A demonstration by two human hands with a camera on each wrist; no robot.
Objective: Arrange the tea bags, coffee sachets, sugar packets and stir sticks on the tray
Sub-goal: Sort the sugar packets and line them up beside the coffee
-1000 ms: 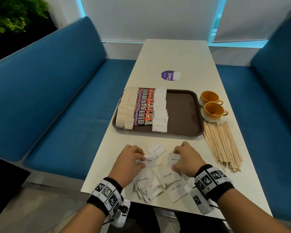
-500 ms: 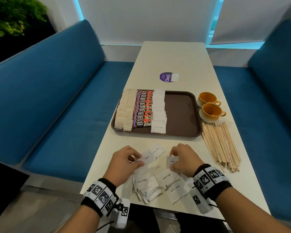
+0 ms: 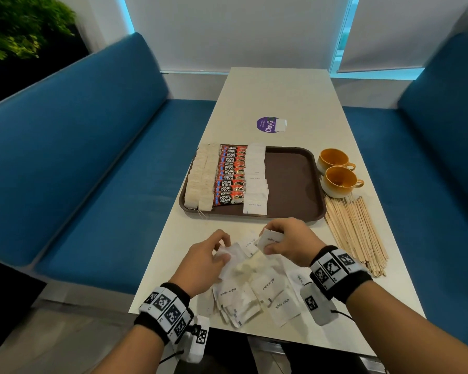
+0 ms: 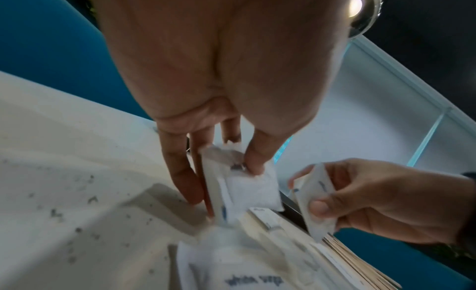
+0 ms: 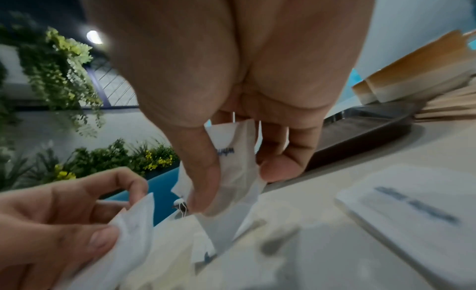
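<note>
A brown tray (image 3: 289,182) holds a row of tea bags (image 3: 200,182), a row of red coffee sachets (image 3: 229,176) and a row of white sugar packets (image 3: 256,179). Loose sugar packets (image 3: 254,290) lie scattered near the table's front edge. My left hand (image 3: 208,255) pinches one white sugar packet (image 4: 247,184) between thumb and fingers just above that pile. My right hand (image 3: 289,242) pinches another sugar packet (image 3: 270,238), lifted off the table; the right wrist view shows it (image 5: 234,162) between thumb and fingers. Wooden stir sticks (image 3: 354,233) lie in a pile right of the tray.
Two orange cups (image 3: 338,174) stand to the right of the tray, behind the stir sticks. A purple round sticker (image 3: 268,125) is on the table beyond the tray. Blue benches (image 3: 79,171) flank the white table (image 3: 276,98) on both sides.
Both hands have lifted from the pile, each with a sugar packet pinched. The right hand has risen and moved toward the tray; the left has closed in toward it.
</note>
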